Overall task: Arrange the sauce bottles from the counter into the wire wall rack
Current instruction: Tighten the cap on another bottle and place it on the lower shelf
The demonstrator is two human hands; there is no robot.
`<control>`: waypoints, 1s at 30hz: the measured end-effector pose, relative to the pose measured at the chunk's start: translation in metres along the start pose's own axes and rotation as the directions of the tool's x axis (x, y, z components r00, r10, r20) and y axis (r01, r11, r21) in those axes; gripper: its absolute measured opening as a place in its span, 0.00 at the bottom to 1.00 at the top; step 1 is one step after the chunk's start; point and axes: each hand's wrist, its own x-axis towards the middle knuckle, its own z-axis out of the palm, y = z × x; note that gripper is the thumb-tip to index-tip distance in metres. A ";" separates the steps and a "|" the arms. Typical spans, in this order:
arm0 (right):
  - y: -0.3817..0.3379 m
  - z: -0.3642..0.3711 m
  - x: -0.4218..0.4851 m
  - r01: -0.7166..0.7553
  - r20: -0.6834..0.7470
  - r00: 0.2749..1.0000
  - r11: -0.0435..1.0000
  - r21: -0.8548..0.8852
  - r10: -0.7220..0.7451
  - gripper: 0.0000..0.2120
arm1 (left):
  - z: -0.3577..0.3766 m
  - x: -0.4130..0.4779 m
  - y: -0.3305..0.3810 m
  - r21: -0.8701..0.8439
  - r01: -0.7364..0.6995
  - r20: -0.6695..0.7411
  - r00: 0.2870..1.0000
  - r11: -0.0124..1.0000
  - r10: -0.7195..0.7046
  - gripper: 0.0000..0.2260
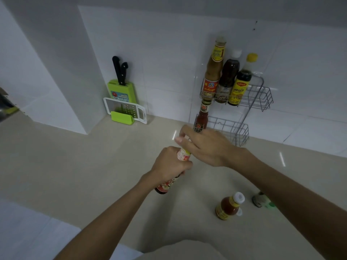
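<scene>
Left hand (171, 164) clamped round bottle (174, 171) below the rack (261, 94); right hand (204, 147) over its cap, fingers (179, 138) curled, grip unclear.

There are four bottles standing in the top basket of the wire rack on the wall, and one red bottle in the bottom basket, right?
Not quite. The head view shows three bottles in the top basket of the silver wire wall rack: a tall tan sauce bottle, a dark bottle with a white cap and a dark bottle with a yellow cap. One red sauce bottle does stand in the bottom basket.

The hands (187, 154) hide most of the held bottle (165, 186).
</scene>
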 end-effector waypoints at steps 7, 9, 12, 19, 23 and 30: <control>0.002 0.018 -0.007 -0.099 -0.072 0.994 0.973 -0.209 0.085 0.15 | 0.016 0.002 0.008 0.232 0.032 -0.204 0.979 0.972 0.016 0.09; 0.005 0.010 -0.013 -0.025 -0.080 0.997 0.992 -0.125 0.015 0.16 | 0.008 0.002 0.004 0.075 -0.007 0.011 1.000 0.997 0.007 0.05; 0.011 0.010 -0.018 0.073 -0.228 0.964 0.957 -0.282 -0.140 0.17 | 0.003 0.000 0.005 0.030 -0.056 0.086 0.995 0.998 0.053 0.06; 0.012 0.006 0.006 -0.456 -0.027 0.860 0.792 0.405 0.509 0.13 | 0.024 0.011 0.024 0.218 -0.014 -0.221 0.973 0.976 0.064 0.10; 0.029 -0.031 0.016 -0.337 -0.123 0.902 0.852 0.401 0.415 0.12 | 0.014 0.019 0.023 -0.209 -0.081 0.093 0.990 0.974 0.102 0.26; 0.054 -0.052 0.008 -0.212 -0.290 0.847 0.783 0.585 0.446 0.15 | 0.035 0.038 -0.012 -0.230 -0.003 0.108 0.994 0.973 0.028 0.25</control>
